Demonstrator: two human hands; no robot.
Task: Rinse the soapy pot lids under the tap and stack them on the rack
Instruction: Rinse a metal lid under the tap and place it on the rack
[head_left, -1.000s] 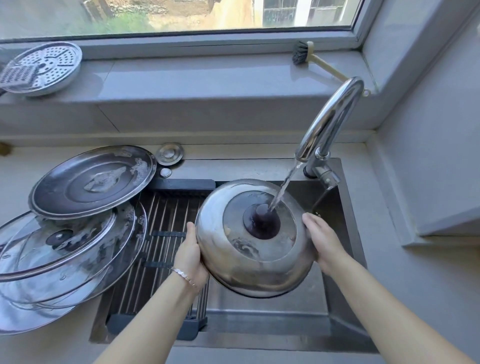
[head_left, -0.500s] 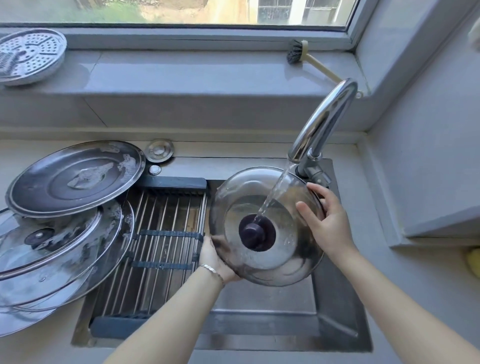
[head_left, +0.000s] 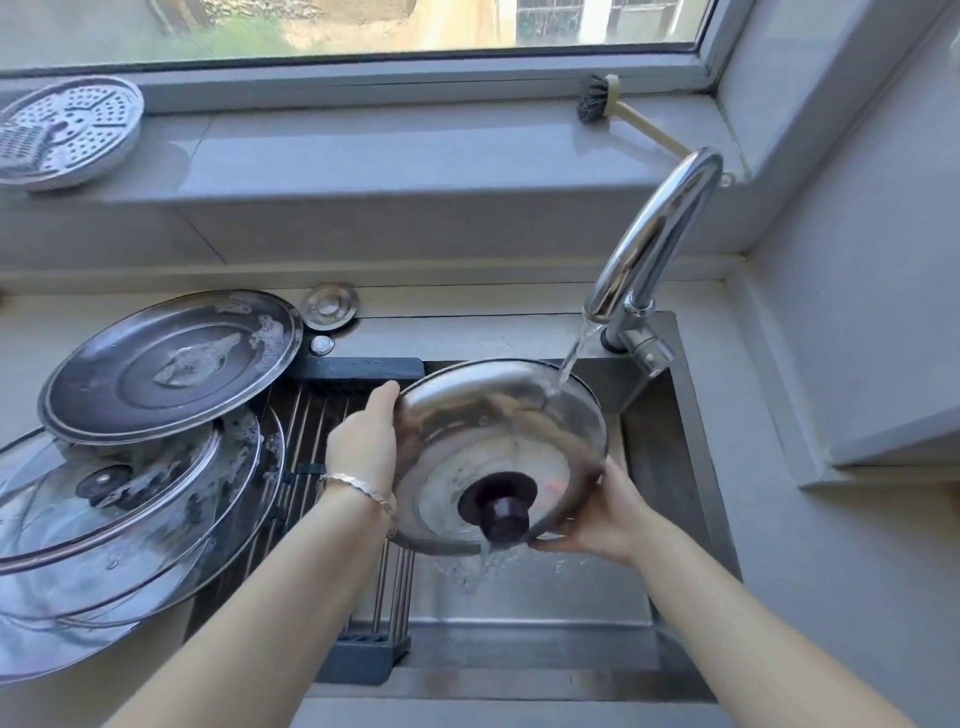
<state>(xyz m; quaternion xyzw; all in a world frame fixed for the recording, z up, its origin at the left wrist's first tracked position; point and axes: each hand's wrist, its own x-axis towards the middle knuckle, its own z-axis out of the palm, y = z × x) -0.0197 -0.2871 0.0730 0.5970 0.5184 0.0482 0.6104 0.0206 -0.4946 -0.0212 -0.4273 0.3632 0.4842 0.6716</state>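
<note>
A domed steel lid (head_left: 483, 415) with a dark knob (head_left: 501, 506) is held tilted over the sink, knob side toward me. My left hand (head_left: 363, 441) grips its left rim, and my right hand (head_left: 597, 514) holds its lower right rim from below. Water from the chrome tap (head_left: 654, 234) strikes the lid's upper right edge and runs off below the knob. Left of it, a roll-up rack (head_left: 311, 431) lies across the sink. Soapy lids are piled on the left: a steel lid (head_left: 171, 364) on top and glass lids (head_left: 119, 509) beneath.
The sink basin (head_left: 545, 597) lies below the lid, wet with splashing water. A small round steel cap (head_left: 330, 306) sits behind the sink. On the window sill are a perforated steamer plate (head_left: 67, 130) and a dish brush (head_left: 623, 114). A wall stands to the right.
The lid has been tipped so its knob points down toward me. My left hand moved up to the left rim, my right hand dropped to the lower right rim.
</note>
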